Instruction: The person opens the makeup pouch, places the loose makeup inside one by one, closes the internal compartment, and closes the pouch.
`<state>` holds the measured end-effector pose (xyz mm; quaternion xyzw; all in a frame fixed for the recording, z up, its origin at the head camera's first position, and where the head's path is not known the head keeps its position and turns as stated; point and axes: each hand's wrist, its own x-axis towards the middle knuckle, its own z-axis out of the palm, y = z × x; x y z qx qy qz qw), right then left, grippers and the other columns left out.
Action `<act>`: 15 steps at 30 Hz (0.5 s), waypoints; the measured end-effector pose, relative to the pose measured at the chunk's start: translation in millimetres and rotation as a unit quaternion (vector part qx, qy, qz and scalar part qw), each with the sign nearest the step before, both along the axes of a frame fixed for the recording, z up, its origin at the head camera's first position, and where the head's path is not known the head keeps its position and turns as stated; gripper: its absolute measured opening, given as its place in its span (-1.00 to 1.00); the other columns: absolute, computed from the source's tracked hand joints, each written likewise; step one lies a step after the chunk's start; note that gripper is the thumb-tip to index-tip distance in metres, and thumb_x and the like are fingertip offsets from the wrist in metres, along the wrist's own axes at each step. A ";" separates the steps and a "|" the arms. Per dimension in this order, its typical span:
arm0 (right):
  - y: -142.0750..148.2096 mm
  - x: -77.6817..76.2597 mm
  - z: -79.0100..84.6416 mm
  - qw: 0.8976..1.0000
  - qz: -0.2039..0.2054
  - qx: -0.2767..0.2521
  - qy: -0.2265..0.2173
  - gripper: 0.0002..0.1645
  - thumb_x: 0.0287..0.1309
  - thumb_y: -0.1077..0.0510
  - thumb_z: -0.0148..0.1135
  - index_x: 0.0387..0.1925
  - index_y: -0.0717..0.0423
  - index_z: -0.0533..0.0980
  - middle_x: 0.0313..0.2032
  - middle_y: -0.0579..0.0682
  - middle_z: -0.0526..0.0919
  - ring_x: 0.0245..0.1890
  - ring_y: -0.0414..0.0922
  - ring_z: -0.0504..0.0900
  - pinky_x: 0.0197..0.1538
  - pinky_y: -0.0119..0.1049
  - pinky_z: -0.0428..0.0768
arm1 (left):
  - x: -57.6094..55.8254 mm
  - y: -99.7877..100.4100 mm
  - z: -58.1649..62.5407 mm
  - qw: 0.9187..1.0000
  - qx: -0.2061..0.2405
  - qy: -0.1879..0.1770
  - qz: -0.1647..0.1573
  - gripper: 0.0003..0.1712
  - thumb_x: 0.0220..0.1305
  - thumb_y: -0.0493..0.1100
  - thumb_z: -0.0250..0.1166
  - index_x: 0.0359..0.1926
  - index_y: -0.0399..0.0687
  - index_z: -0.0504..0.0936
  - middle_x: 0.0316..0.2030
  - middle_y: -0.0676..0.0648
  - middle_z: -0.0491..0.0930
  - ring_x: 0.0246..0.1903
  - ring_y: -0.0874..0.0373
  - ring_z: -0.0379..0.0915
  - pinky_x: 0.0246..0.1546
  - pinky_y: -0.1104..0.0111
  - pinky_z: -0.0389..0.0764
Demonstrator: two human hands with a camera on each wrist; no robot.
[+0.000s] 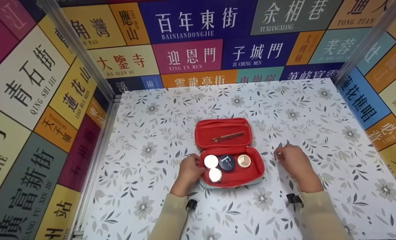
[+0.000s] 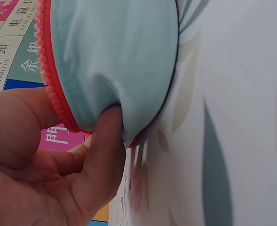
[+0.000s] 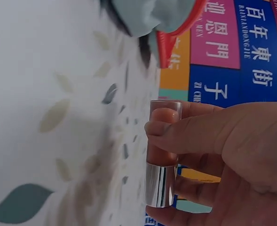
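Observation:
A cosmetic bag (image 1: 231, 180), pale green outside and red inside, lies unzipped with its lid folded back. My left hand (image 1: 189, 170) pinches the bag's left side; in the left wrist view the thumb dents the pale green wall (image 2: 129, 52). To the right of the bag, apart from it, my right hand (image 1: 294, 163) holds a lipstick (image 3: 162, 153) with a clear top and a silver base, pinched between thumb and fingers. Inside the bag lie two white round compacts (image 1: 211, 162), a dark blue compact (image 1: 227, 162) lettered F, and a three-colour round palette (image 1: 244, 161).
A slim brown stick, perhaps a brush (image 1: 227, 136), rests in the bag's lid. The table (image 1: 171, 120) has a white floral covering. Panels with Chinese lettering (image 1: 188, 55) stand along its back, left and right sides.

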<state>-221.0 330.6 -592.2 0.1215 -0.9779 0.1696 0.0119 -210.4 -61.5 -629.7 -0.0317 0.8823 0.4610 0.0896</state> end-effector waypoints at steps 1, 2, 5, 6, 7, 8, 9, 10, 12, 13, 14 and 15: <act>-2.0 0.3 2.9 1.000 -0.002 0.001 -0.001 -0.71 0.04 0.48 0.37 -0.27 0.09 0.74 -0.40 0.09 0.64 -0.35 0.14 0.63 -0.23 0.07 0.59 | 0.0 -0.3 -0.5 1.000 0.001 0.003 -0.002 -0.70 0.07 -0.34 0.42 -0.12 -0.19 0.67 -0.29 -0.10 0.75 -0.30 0.12 0.59 -0.31 0.33 0.62; -4.1 0.9 6.0 1.000 -0.003 0.002 0.000 -0.70 0.03 0.48 0.37 -0.27 0.08 0.74 -0.39 0.09 0.63 -0.35 0.15 0.63 -0.24 0.07 0.59 | 0.1 -0.5 -0.9 1.000 0.001 0.006 -0.004 -0.70 0.06 -0.34 0.42 -0.12 -0.19 0.67 -0.29 -0.10 0.76 -0.30 0.13 0.60 -0.31 0.33 0.62; -11.1 2.2 15.9 1.000 -0.007 0.004 0.014 -0.72 0.07 0.47 0.35 -0.31 0.05 0.72 -0.41 0.09 0.60 -0.39 0.16 0.60 -0.29 0.06 0.55 | -0.1 -1.1 -1.7 1.000 0.001 0.011 -0.007 -0.70 0.06 -0.34 0.41 -0.12 -0.18 0.68 -0.30 -0.10 0.76 -0.32 0.14 0.59 -0.32 0.34 0.61; -13.6 2.8 19.1 1.000 -0.009 0.004 0.019 -0.73 0.09 0.46 0.35 -0.32 0.05 0.72 -0.42 0.09 0.60 -0.40 0.16 0.60 -0.30 0.05 0.55 | 0.0 -1.3 -1.7 1.000 0.001 0.013 -0.007 -0.70 0.05 -0.35 0.40 -0.12 -0.19 0.67 -0.30 -0.10 0.75 -0.32 0.14 0.59 -0.33 0.34 0.61; -16.3 3.4 22.2 1.000 -0.010 0.004 0.024 -0.74 0.11 0.46 0.35 -0.32 0.05 0.72 -0.43 0.10 0.60 -0.40 0.16 0.60 -0.31 0.06 0.55 | -0.1 -1.4 -1.8 1.000 0.002 0.014 -0.008 -0.70 0.04 -0.35 0.40 -0.13 -0.19 0.67 -0.31 -0.10 0.75 -0.33 0.14 0.59 -0.34 0.34 0.61; -19.3 3.7 25.2 1.000 -0.012 0.003 0.026 -0.76 0.13 0.45 0.35 -0.32 0.05 0.72 -0.42 0.10 0.61 -0.39 0.17 0.60 -0.30 0.07 0.55 | -0.1 -1.4 -1.7 1.000 0.002 0.015 -0.008 -0.70 0.03 -0.36 0.40 -0.14 -0.19 0.67 -0.31 -0.09 0.75 -0.34 0.15 0.58 -0.35 0.35 0.60; -22.5 3.9 27.7 1.000 -0.014 0.003 0.028 -0.77 0.15 0.43 0.36 -0.30 0.06 0.73 -0.41 0.11 0.62 -0.38 0.18 0.61 -0.29 0.08 0.57 | -0.1 -1.3 -1.6 1.000 0.003 0.015 -0.007 -0.70 0.02 -0.36 0.40 -0.15 -0.19 0.67 -0.32 -0.09 0.75 -0.35 0.15 0.58 -0.35 0.35 0.60; -25.9 4.2 29.9 0.999 -0.016 0.002 0.029 -0.79 0.17 0.42 0.36 -0.27 0.07 0.74 -0.40 0.12 0.63 -0.36 0.19 0.62 -0.28 0.10 0.58 | 0.1 -1.3 -1.4 1.000 0.005 0.014 -0.007 -0.71 0.02 -0.36 0.39 -0.15 -0.19 0.66 -0.33 -0.09 0.75 -0.35 0.15 0.57 -0.36 0.35 0.60; -33.0 4.7 33.6 0.999 -0.022 0.000 0.027 -0.79 0.20 0.40 0.36 -0.23 0.08 0.75 -0.36 0.13 0.65 -0.33 0.20 0.63 -0.26 0.12 0.62 | 0.3 -0.8 -0.7 1.000 0.008 0.012 -0.005 -0.71 0.02 -0.37 0.39 -0.16 -0.20 0.66 -0.33 -0.09 0.74 -0.36 0.15 0.57 -0.36 0.35 0.60; -37.2 4.8 34.7 0.999 -0.024 -0.001 0.027 -0.80 0.20 0.39 0.36 -0.21 0.08 0.75 -0.35 0.14 0.66 -0.31 0.20 0.64 -0.26 0.12 0.63 | 0.3 -0.8 -0.6 1.000 0.010 0.009 -0.003 -0.71 0.02 -0.36 0.39 -0.15 -0.19 0.67 -0.32 -0.09 0.74 -0.35 0.15 0.57 -0.36 0.36 0.60; -41.4 4.9 35.5 0.999 -0.025 -0.002 0.028 -0.80 0.21 0.38 0.36 -0.21 0.08 0.75 -0.34 0.14 0.66 -0.31 0.19 0.64 -0.27 0.12 0.64 | 0.6 -0.8 -0.3 1.000 0.011 0.007 -0.002 -0.71 0.03 -0.36 0.39 -0.14 -0.19 0.67 -0.31 -0.08 0.74 -0.34 0.15 0.57 -0.35 0.36 0.60; -45.8 5.2 36.1 0.999 -0.025 -0.003 0.030 -0.80 0.21 0.38 0.36 -0.21 0.08 0.75 -0.34 0.14 0.66 -0.31 0.19 0.64 -0.28 0.12 0.64 | 0.7 -0.8 -0.2 1.000 0.012 0.005 -0.001 -0.70 0.03 -0.36 0.39 -0.14 -0.19 0.67 -0.30 -0.09 0.74 -0.34 0.15 0.57 -0.34 0.35 0.61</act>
